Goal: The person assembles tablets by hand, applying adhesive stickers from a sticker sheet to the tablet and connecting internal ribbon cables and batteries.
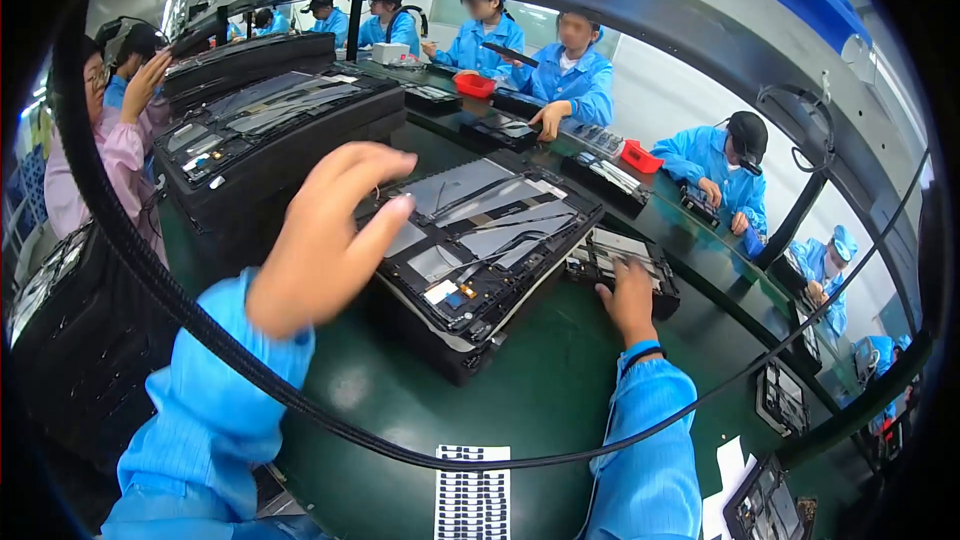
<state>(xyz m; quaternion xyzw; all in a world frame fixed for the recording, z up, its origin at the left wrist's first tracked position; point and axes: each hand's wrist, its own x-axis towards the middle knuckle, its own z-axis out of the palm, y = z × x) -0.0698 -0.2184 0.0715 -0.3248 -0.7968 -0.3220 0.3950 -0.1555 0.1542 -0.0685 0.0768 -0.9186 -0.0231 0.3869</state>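
- Left hand (325,235): raised above the dark green tabletop (540,390), fingers stretched out and slightly apart, holding nothing; fingertips hover at the left edge of the opened flat black electronic device (480,240). Contact with it cannot be told.
- Right hand (628,300): palm down, fingers together, resting on the near edge of a small black rectangular tray of parts (620,265); nothing gripped.
- Opened flat black electronic device: lies in a black carrier on the tabletop between the two hands, inner side up, showing grey foil panels, thin black cables and a small circuit board at its near corner.
- Small black rectangular tray of parts: just beside the device, at its right.
- White sheet of small black rectangular stickers (472,492): on the tabletop at the lower edge, between the blue sleeves.
- Thick black cable (300,405): curves across the view in front of the left sleeve.
- Stack of similar black devices (270,130): on the left, behind the left hand.
- Red plastic bin (474,85): farther along the line.
- Workers in blue coats (570,65): seated on the far side of the line.
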